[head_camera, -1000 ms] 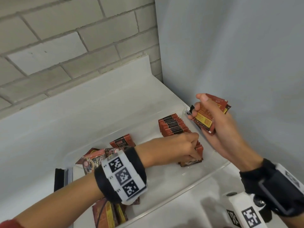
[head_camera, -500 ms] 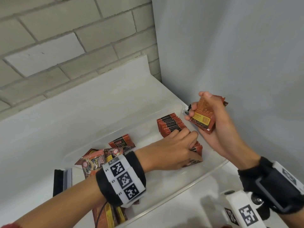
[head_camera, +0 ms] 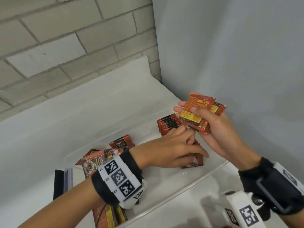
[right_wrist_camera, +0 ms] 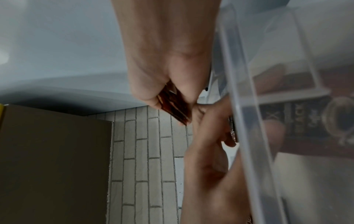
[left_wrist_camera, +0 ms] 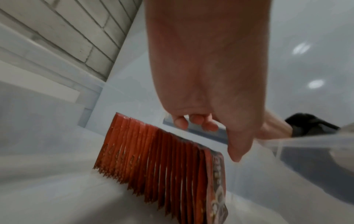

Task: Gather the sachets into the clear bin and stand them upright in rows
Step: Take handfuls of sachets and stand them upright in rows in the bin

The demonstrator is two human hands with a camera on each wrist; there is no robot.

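Observation:
A clear bin (head_camera: 172, 192) lies on the white counter. A row of red sachets (head_camera: 169, 124) stands upright at its far right end, seen edge-on in the left wrist view (left_wrist_camera: 157, 154). My left hand (head_camera: 185, 142) rests on top of that row with its fingers stretched toward the right hand and its thumb along the front sachet. My right hand (head_camera: 212, 129) hovers over the bin's right end and grips a stack of sachets (head_camera: 195, 112), yellow backs up, thumb on the top one. Loose sachets (head_camera: 98, 160) lie flat at the bin's left end, partly hidden by my left wrist.
A black and clear object (head_camera: 62, 183) stands on the counter just left of the bin. A brick wall runs behind and a grey wall closes the right side. A brown cardboard box (right_wrist_camera: 53, 159) shows in the right wrist view.
My left hand has uncurled from a fist on the row and now stretches its fingers toward the right hand. My right hand has turned its stack face up and fanned the top sachet.

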